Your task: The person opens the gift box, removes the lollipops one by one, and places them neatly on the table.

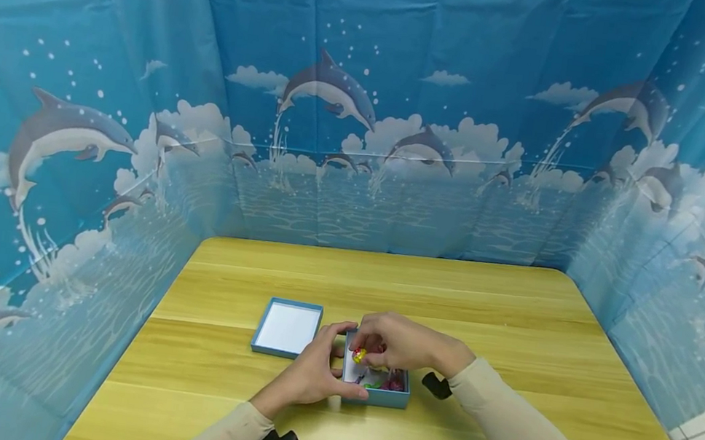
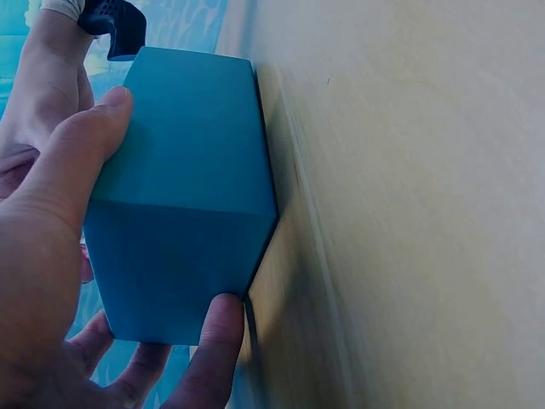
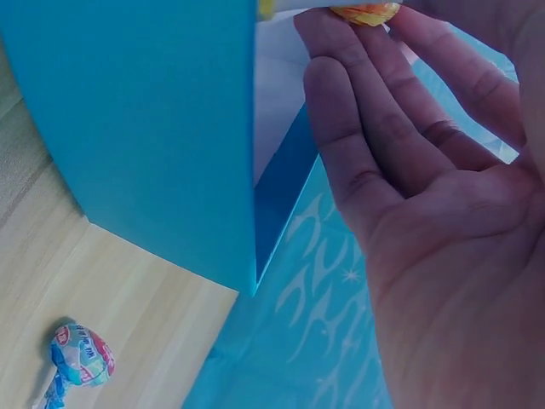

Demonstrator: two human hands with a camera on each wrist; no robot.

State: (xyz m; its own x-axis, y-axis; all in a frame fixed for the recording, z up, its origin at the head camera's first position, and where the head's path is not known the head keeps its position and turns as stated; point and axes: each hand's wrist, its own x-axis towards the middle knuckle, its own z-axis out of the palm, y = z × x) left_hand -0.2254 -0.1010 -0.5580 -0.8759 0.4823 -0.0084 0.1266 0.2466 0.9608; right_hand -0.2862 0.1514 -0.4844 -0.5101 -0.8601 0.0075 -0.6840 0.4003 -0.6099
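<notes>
A small blue box (image 1: 386, 398) stands open on the wooden table (image 1: 512, 320), with several coloured wrapped candies (image 1: 387, 383) inside. My left hand (image 1: 315, 371) grips the box by its left side. In the left wrist view the thumb (image 2: 72, 162) and a fingertip (image 2: 217, 341) clasp the box's outer wall (image 2: 183, 196). My right hand (image 1: 393, 341) hovers over the box and pinches a yellow and red candy (image 1: 359, 355) at its fingertips. The right wrist view shows that candy (image 3: 366, 12) just above the box's wall (image 3: 145, 128).
The box's blue lid (image 1: 287, 327) lies upside down, white inside, just left of the box. One wrapped candy (image 3: 81, 354) lies on the table beside the box. Blue dolphin-print curtains (image 1: 71, 141) enclose the table on three sides.
</notes>
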